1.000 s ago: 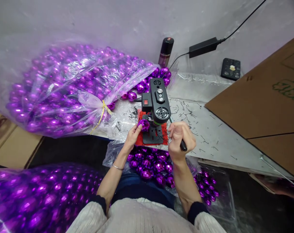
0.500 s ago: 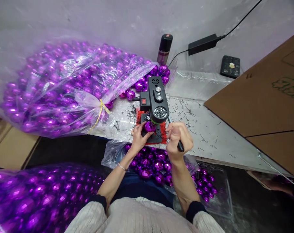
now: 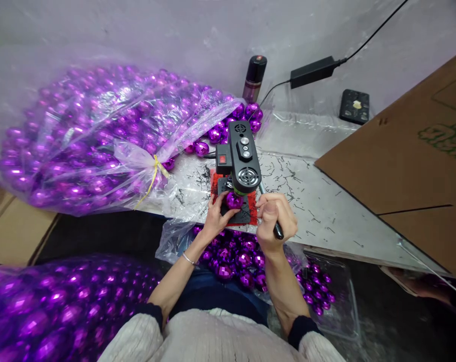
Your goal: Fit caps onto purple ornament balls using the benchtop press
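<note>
A shiny purple faceted ball [image 3: 234, 200] sits under the head of a small black bench press [image 3: 245, 156] with a red switch. My left hand [image 3: 216, 216] holds the ball from its left and near side, thumb and fingers curved round it. My right hand [image 3: 276, 221] is closed round the press lever [image 3: 278, 231], whose black end sticks out below the fist. The press base [image 3: 243, 216] rests on a red sheet [image 3: 254, 211]. Whether the press head touches the ball is hard to see.
A large tied plastic bag [image 3: 99, 130] of purple balls lies left; another bag [image 3: 69, 311] is lower left. More balls [image 3: 228, 256] fill my lap. Black scraps litter the white table [image 3: 306, 201]. Cardboard [image 3: 401, 151], a spray can [image 3: 255, 75] and a power adapter [image 3: 312, 72] stand around.
The ball shows more fully under the press head, and my left hand has shifted slightly right with it. My right hand stays on the lever. The view has moved a little.
</note>
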Demonstrator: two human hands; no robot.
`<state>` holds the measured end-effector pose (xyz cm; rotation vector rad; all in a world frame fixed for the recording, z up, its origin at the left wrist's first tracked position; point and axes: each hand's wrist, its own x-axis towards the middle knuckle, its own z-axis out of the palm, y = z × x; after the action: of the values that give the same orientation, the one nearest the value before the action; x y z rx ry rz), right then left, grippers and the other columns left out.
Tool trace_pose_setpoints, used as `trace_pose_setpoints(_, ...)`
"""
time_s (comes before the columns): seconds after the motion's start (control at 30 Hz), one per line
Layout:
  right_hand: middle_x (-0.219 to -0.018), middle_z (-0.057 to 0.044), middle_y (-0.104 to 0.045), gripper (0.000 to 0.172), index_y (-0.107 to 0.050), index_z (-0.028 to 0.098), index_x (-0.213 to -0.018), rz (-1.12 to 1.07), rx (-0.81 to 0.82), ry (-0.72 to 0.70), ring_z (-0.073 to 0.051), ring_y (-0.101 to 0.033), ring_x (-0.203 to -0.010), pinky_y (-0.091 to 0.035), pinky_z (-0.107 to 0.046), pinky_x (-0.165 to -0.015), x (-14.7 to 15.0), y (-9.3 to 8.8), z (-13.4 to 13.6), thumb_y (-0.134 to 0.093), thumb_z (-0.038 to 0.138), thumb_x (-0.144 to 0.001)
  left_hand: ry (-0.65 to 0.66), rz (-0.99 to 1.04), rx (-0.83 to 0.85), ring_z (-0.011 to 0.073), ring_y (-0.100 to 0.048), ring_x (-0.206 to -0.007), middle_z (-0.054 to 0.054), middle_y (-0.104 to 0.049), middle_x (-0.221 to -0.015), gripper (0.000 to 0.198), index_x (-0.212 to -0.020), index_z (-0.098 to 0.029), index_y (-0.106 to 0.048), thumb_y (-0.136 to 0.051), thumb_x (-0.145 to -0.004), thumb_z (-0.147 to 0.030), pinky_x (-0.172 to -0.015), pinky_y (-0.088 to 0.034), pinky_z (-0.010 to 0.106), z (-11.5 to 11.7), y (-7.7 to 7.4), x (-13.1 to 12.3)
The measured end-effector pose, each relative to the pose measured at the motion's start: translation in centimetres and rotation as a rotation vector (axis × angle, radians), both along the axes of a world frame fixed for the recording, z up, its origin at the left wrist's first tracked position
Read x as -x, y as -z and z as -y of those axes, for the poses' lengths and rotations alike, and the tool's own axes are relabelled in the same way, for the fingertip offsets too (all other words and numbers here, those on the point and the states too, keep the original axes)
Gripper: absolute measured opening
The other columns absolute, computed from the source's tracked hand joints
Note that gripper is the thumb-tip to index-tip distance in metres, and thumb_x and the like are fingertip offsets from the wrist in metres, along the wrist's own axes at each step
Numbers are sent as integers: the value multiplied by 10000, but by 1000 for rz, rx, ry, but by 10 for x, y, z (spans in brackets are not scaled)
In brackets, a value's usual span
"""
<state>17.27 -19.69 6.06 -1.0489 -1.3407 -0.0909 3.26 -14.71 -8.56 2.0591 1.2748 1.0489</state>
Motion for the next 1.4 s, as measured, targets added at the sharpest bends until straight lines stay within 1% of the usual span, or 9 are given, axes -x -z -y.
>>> trace_pose_setpoints(0.13, -718, 5, -616, 333, -544, 222, -728, 7, 1, -6, -129, -612, -688, -459, -297, -630, -1, 1, 0, -498, 157, -1052, 4, -11, 24, 315, -699, -1279, 131, -748, -1345, 595, -1404, -223, -601, -809, -921, -501, -1278, -353, 575, -3, 1, 0)
trace_pose_setpoints(0.4, -704, 14, -603, 329, -544, 224, -735, 18, -4, -2, -126, -606, -675, -456, -296, -622, -1, 4, 1, -501, 159, -1055, 8, -2, 26, 316, -696, -1235, 135, -749, -1302, 605, -1412, -221, -610, -809, -920, -510, -1157, -478, 518, -4, -3, 0)
trace_pose_setpoints(0.5, -734, 8, -620, 334, -536, 224, -743, 7, -9, 1, -124, -598, -674, -460, -299, -631, -1, 16, 1, -488, 204, -1074, 21, 14, 3, 317, -696, -1230, 140, -745, -1299, 601, -1417, -214, -609, -797, -929, -508, -1138, -492, 509, -5, -3, 1)
trace_pose_setpoints(0.67, -767, 4, -631, 353, -551, 228, -762, 26, -55, -8, -127, -592, -664, -470, -301, -619, -1, 47, 0, -453, 280, -1098, 16, 10, -10, 312, -698, -1219, 137, -748, -1280, 588, -1419, -206, -599, -770, -949, -513, -1126, -501, 507, -3, -2, 0)
trace_pose_setpoints(0.73, -761, 7, -623, 355, -549, 231, -761, 14, -90, -5, -130, -590, -662, -475, -304, -621, -1, 55, -2, -452, 288, -1098, 14, 9, -19, 314, -694, -1229, 140, -744, -1287, 592, -1419, -200, -595, -759, -954, -529, -1135, -496, 513, -2, -1, 0)
trace_pose_setpoints(0.97, -749, 14, -602, 382, -537, 236, -760, -12, -146, 27, -132, -579, -643, -519, -344, -702, 2, 66, -8, -406, 305, -1112, 8, 3, -40, 319, -700, -1237, 140, -748, -1292, 610, -1422, -213, -593, -780, -938, -535, -1154, -494, 536, -2, 4, -1)
trace_pose_setpoints(1.07, -744, 19, -581, 399, -522, 238, -754, -17, -164, 28, -127, -568, -619, -513, -342, -679, 4, 69, -10, -380, 311, -1120, -1, 7, -41, 320, -707, -1233, 139, -752, -1287, 614, -1410, -214, -598, -790, -928, -542, -1162, -494, 544, -3, 5, -2)
trace_pose_setpoints(1.23, -776, 20, -570, 404, -523, 241, -767, -103, -146, -32, -123, -560, -604, -522, -332, -634, 7, 77, -11, -365, 337, -1126, -5, 4, -41, 315, -717, -1223, 134, -758, -1283, 605, -1408, -221, -603, -810, -918, -509, -1168, -498, 547, -4, 5, -3)
trace_pose_setpoints(1.4, -773, 22, -585, 414, -536, 239, -750, -95, -140, -30, -133, -599, -620, -560, -360, -679, 6, 90, -11, -388, 353, -1118, -1, -1, -44, 311, -721, -1215, 139, -756, -1283, 575, -1395, -208, -607, -806, -924, -472, -1171, -492, 558, -4, 3, -3)
